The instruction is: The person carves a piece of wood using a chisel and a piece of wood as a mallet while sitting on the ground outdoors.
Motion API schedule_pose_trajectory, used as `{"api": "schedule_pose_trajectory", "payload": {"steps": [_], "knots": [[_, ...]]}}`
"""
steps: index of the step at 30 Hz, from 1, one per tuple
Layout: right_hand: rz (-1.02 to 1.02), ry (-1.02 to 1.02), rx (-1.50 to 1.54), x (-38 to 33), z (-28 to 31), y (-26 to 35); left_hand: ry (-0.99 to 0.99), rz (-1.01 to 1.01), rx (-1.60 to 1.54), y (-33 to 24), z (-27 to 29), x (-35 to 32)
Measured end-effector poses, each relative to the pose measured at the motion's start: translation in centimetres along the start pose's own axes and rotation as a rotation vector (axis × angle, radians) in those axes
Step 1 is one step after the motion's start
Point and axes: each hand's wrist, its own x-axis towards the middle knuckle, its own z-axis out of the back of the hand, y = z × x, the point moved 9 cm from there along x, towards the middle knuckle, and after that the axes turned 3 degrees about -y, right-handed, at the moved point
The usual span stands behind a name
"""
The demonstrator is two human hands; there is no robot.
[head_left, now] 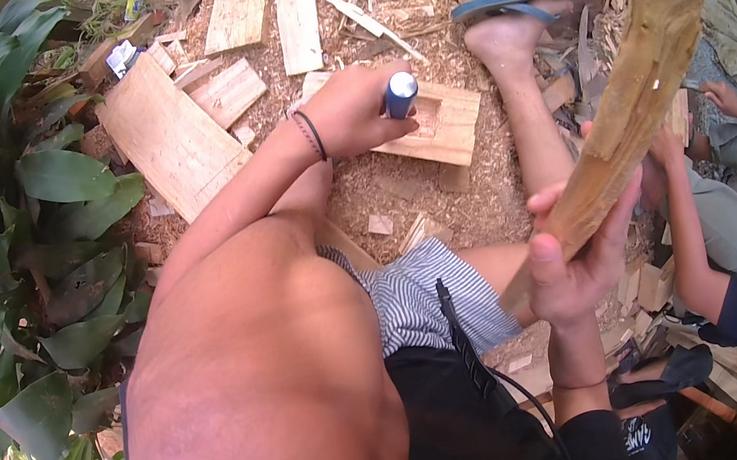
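Rough, splintery raw wood club (646,73), matt pale wooden block (439,124), tool handle (400,92) glossy blue plastic with metal-looking cap, coarse sawdust ground (472,202), striped cloth shorts (424,294)

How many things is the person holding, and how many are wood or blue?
Wood: 1, the long split piece of wood gripped in the right hand
Blue: 1, the blue-handled tool gripped in the left hand, set against the flat wooden block
Total held: 2
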Motion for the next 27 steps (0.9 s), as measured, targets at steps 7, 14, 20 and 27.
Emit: {"api": "schedule_pose_trajectory", "payload": {"steps": [7,14,20,27], "knots": [[-0.412,0.009,0.251,-0.6,-0.3,-4.0,-0.183,0.067,-0.296,2.4,0.4,-1.9],[-0.701,-0.222,0.390,-6.2,-0.4,-8.4,-0.631,0.480,-1.207,15.2,-1.1,-12.5],[-0.606,0.199,-0.412,-10.1,-5.2,-9.2,-0.994,0.297,-1.278,15.9,5.1,-15.5],[-0.048,0.281,-0.256,-0.7,-11.0,-8.2,-1.008,0.333,-1.072,15.4,6.8,-16.0]]}}
